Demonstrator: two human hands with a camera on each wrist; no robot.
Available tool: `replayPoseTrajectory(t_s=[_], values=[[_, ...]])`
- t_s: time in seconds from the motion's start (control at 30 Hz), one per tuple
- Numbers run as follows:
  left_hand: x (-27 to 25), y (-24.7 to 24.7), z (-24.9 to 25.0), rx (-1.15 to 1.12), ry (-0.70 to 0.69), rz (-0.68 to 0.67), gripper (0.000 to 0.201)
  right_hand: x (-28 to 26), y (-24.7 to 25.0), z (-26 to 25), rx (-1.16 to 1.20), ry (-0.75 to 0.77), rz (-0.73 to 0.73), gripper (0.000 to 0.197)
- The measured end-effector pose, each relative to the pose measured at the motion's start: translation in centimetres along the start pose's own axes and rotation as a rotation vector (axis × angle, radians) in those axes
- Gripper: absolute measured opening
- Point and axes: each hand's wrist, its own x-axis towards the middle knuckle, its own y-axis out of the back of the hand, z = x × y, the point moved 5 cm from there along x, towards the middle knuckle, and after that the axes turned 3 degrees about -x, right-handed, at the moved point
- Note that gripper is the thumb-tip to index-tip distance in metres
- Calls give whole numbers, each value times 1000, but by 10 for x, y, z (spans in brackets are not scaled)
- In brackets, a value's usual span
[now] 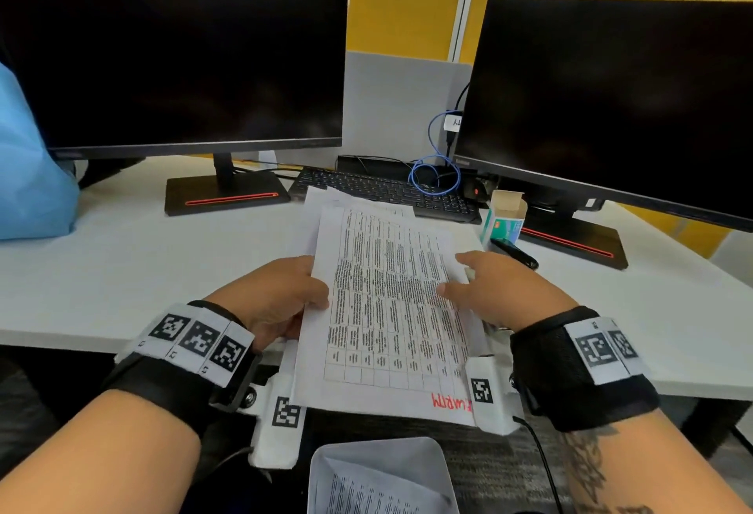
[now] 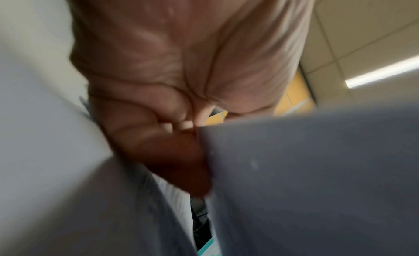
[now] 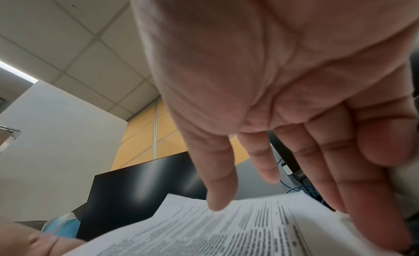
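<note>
A stack of white printed sheets [image 1: 391,301] with a table of text is held over the desk's front edge; red handwriting marks its near corner. My left hand [image 1: 285,297] grips the stack's left edge, thumb on top and fingers curled beneath, as the left wrist view shows [image 2: 172,131]. My right hand [image 1: 485,285] lies at the stack's right edge with straight fingers [image 3: 217,188]; the thumb tip touches the top sheet [image 3: 226,229]. More sheets [image 1: 326,195] lie on the desk under the held stack.
Two dark monitors [image 1: 175,49] [image 1: 611,98] stand on the white desk [image 1: 122,269]. A black keyboard [image 1: 379,191], a blue cable [image 1: 436,175], a small open carton [image 1: 503,216] and a black pen-like object [image 1: 515,253] lie behind. A blue bag [image 1: 28,171] sits left. A bin with paper [image 1: 379,477] stands below.
</note>
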Motion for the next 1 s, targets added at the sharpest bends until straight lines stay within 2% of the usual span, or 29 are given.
replayPoseTrajectory(t_s=[0.07,0.13,0.2,0.23,0.27,0.3,0.33,0.37,0.5,0.6,0.7,0.77,0.83,0.87,0.9,1.0], values=[[0,3,1,111,-24,88,23,0,0,0,1,7,10,74],[0,10,5,355,-43,215,14,0,-1,-2,-37,16,-7,74],[3,16,10,598,-67,333,24,1,-4,-2,-88,11,-27,76],[5,18,11,671,-67,368,36,1,-6,-2,-100,11,-31,77],[9,19,10,703,-53,376,59,1,-7,-2,-97,12,-35,78],[12,19,9,701,-47,369,81,1,-9,-1,-80,11,-36,79],[15,19,10,688,-41,361,93,2,-12,0,-58,6,-37,80],[16,17,11,688,-46,354,96,3,-14,1,-27,1,-36,81],[19,14,17,684,-37,344,85,10,-19,7,93,-23,-1,87],[18,15,12,607,-27,336,88,14,-19,14,272,-65,44,88],[13,17,10,528,-49,297,100,22,-25,31,703,-104,96,76],[9,17,9,492,-69,268,106,26,-30,42,926,-121,40,68],[6,17,9,428,-98,266,106,14,-25,34,1107,-121,-27,40],[5,17,10,388,-116,271,102,11,-22,33,1166,-99,-54,30],[4,16,11,345,-138,278,96,10,-20,35,1194,-56,-68,30],[-2,16,17,240,-202,303,80,7,-12,39,1194,62,-34,39]])
